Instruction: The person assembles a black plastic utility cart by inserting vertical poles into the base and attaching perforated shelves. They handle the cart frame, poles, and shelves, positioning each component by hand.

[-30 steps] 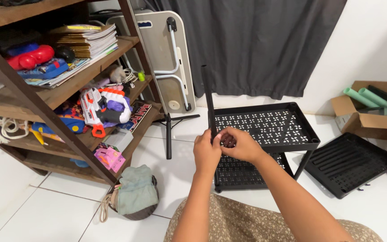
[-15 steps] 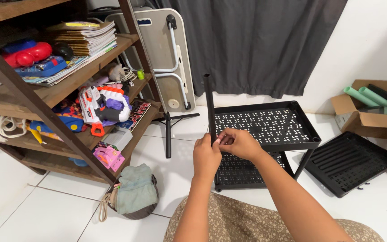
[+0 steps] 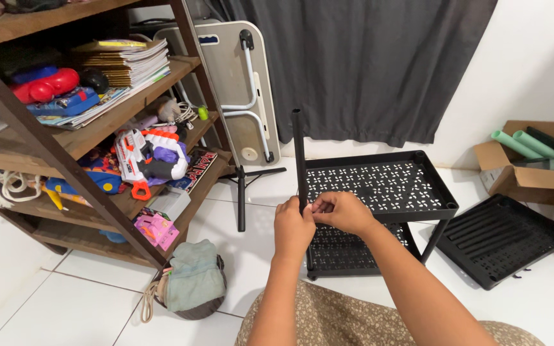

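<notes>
Both hands have stayed at the near-left corner of the black perforated tray (image 3: 379, 186), the left hand (image 3: 293, 227) wrapped around the upright black pole (image 3: 299, 154) and the right hand (image 3: 341, 211) pinching beside it, while the pole now stands straighter than a second ago.

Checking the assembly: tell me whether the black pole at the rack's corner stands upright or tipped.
Upright: the black pole rises nearly vertical from the tray corner, with the left hand and right hand at its base.
</notes>
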